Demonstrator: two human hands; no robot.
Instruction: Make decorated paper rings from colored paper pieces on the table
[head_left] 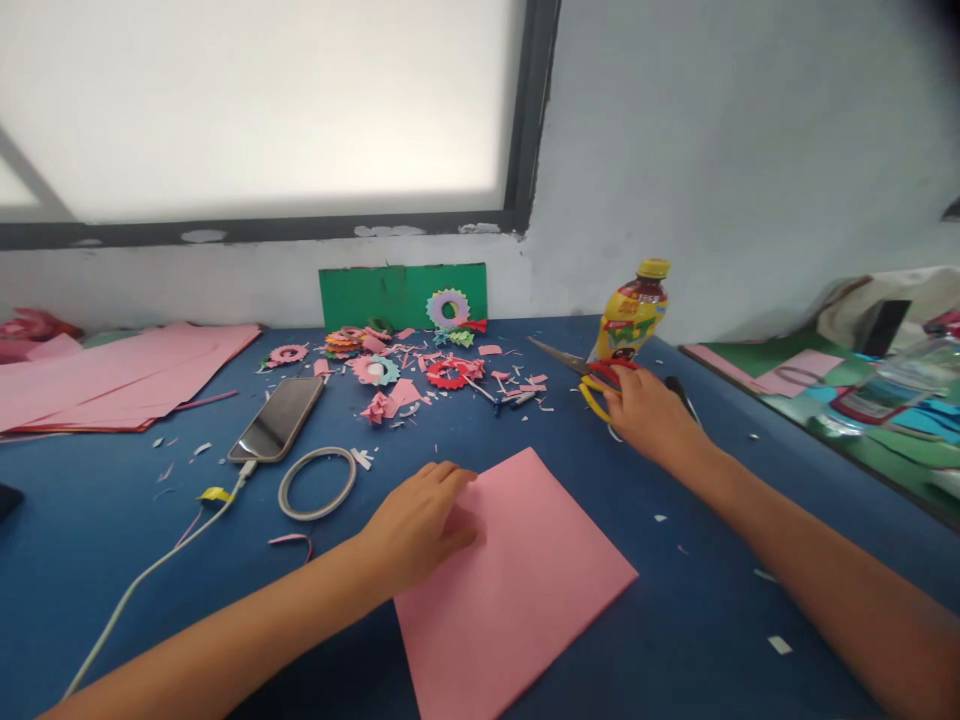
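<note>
A folded-looking sheet of pink paper (525,580) lies at an angle near the front of the blue table. My left hand (420,525) is at its upper left edge, with fingers and thumb curled onto the paper; the exact fingertip contact is partly hidden. Farther off to the right, my right hand (649,410) is closed around the handles of a pair of scissors (592,375), one red and one yellow. The blades point left and away from me, in front of a yellow-labelled drink bottle (634,315). Some of the handles is covered by my fingers.
Left of the paper are a roll of tape (287,490) and a phone (277,420) on a white cable (142,580). Paper rings (448,374) and scraps lie at the back. Large pink sheets (150,375) are stacked at left; a clear container (900,375) stands at right.
</note>
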